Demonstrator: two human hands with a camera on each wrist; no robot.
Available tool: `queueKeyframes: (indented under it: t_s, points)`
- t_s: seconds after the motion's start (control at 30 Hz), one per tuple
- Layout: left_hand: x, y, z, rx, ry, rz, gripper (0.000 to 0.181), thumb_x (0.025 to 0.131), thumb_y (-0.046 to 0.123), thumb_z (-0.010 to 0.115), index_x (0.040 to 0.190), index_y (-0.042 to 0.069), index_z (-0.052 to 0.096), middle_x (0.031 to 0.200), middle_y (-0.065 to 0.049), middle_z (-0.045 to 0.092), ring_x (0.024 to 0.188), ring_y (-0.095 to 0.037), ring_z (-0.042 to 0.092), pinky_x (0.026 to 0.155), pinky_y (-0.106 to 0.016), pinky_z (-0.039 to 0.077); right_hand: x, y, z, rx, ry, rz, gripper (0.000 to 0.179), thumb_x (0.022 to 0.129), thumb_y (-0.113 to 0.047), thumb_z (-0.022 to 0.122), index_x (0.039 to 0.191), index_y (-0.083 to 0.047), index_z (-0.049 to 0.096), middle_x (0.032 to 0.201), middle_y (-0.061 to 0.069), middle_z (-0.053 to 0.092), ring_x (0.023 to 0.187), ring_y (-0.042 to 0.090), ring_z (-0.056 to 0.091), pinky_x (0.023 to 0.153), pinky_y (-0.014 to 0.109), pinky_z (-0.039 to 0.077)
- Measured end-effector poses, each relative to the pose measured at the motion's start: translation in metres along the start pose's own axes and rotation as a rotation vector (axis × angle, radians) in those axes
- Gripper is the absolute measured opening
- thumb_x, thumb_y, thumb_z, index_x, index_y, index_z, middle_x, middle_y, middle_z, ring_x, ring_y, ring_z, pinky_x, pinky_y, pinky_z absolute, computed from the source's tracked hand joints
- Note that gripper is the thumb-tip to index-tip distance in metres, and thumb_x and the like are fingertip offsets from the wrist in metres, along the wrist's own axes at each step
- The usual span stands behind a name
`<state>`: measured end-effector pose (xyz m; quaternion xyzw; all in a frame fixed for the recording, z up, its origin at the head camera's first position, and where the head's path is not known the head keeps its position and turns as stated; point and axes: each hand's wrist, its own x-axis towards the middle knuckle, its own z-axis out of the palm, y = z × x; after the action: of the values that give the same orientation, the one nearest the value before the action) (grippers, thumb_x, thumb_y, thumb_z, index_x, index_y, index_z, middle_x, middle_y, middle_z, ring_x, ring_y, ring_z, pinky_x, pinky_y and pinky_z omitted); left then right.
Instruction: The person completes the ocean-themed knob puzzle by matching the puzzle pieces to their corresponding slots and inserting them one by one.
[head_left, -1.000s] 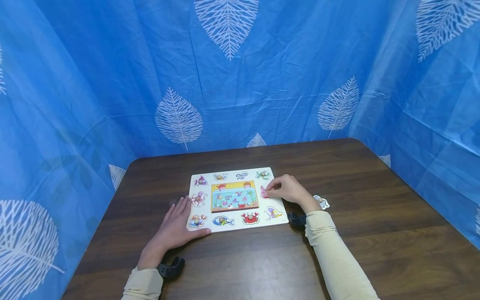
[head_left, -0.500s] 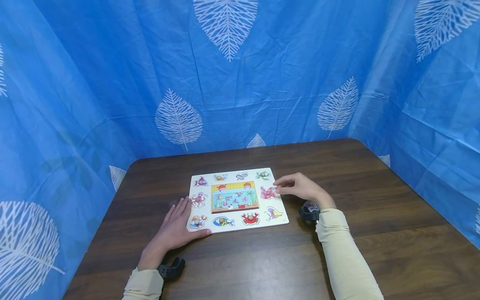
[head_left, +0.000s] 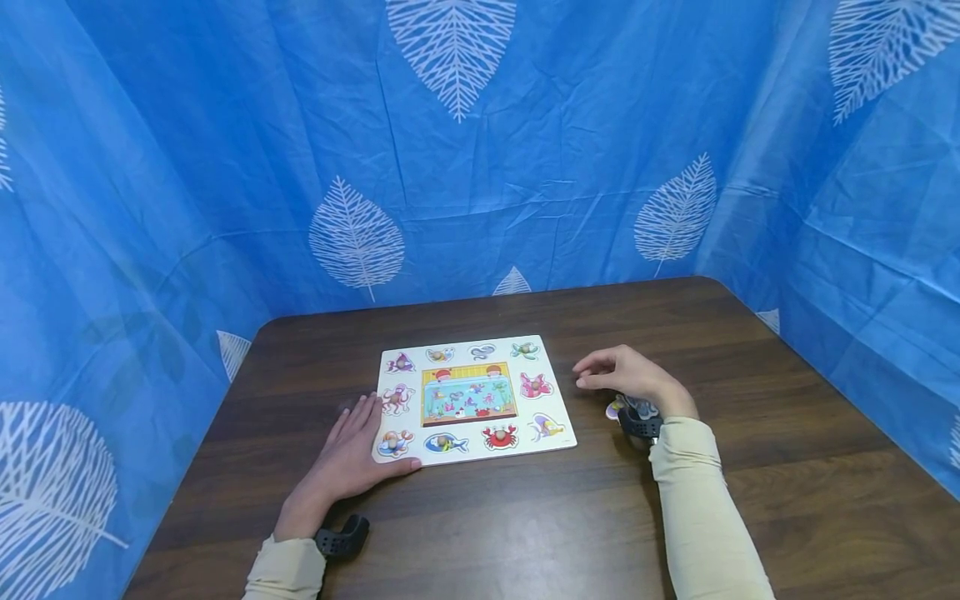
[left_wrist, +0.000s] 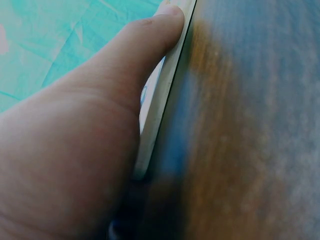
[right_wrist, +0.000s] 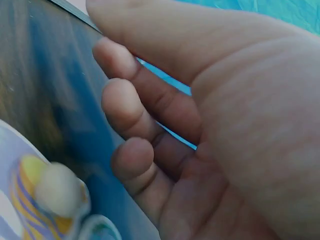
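Note:
A white wooden knob puzzle board (head_left: pixel 525 450) with sea-animal pictures lies on the table. My left hand (head_left: pixel 352 446) rests at its left side, fingers straight and thumb along the front edge; the left wrist view shows the thumb (left_wrist: pixel 145 37) against that edge. Right of the board, my right hand (head_left: pixel 633 379) hovers with loosely bent fingers, holding nothing. The pink starfish piece (head_left: pixel 536 385) sits in its slot. Beneath the right wrist lie loose pieces, partly hidden; one is a yellow-and-purple striped piece (right_wrist: pixel 30 200) with a round knob (right_wrist: pixel 58 190).
Several knobbed pieces, such as the red crab (head_left: pixel 500 437) and blue fish (head_left: pixel 447 442), sit in the board. No knob shows on the grey eel (head_left: pixel 482 352) or yellow fish (head_left: pixel 547 427) pictures. A blue curtain (head_left: pixel 465 208) hangs behind the brown table (head_left: pixel 480 533).
My right hand has let go of the pink starfish piece in the board and moved right, over the loose pieces. My left hand has stayed in place.

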<state>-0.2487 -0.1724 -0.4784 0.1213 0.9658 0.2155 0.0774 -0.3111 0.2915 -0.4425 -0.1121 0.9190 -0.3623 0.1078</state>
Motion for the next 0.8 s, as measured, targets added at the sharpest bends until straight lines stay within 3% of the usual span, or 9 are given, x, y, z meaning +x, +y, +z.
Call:
queueKeyframes:
  t_s: [0.23, 0.43, 0.8]
  points:
    - [0.0, 0.001, 0.0, 0.0, -0.001, 0.002, 0.131, 0.077, 0.079, 0.068, 0.163, -0.004, 0.014, 0.172, -0.023, 0.01, 0.159, -0.043, 0.006, 0.127, -0.063, 0.007, -0.013, 0.004, -0.013, 0.001, 0.006, 0.061, 0.042, 0.093, -0.033, 0.079, 0.124, -0.007, 0.07, 0.1, 0.006, 0.068, 0.092, 0.022, 0.058, 0.081, 0.033, 0.049]
    - [0.0, -0.001, -0.001, 0.003, -0.001, 0.001, 0.131, 0.077, 0.079, 0.068, 0.162, -0.005, 0.014, 0.171, -0.024, 0.01, 0.159, -0.043, 0.006, 0.127, -0.063, 0.007, -0.021, 0.012, -0.02, 0.058, -0.017, 0.083, 0.042, 0.091, -0.029, 0.08, 0.121, -0.002, 0.068, 0.098, 0.006, 0.067, 0.089, 0.022, 0.058, 0.075, 0.032, 0.05]
    - [0.0, 0.0, -0.001, 0.009, -0.002, 0.005, 0.131, 0.078, 0.08, 0.068, 0.162, -0.005, 0.014, 0.171, -0.024, 0.01, 0.158, -0.044, 0.007, 0.126, -0.063, 0.007, -0.036, 0.029, -0.033, 0.033, -0.042, 0.129, 0.041, 0.092, -0.03, 0.079, 0.119, -0.001, 0.067, 0.1, 0.006, 0.069, 0.095, 0.02, 0.06, 0.086, 0.032, 0.047]
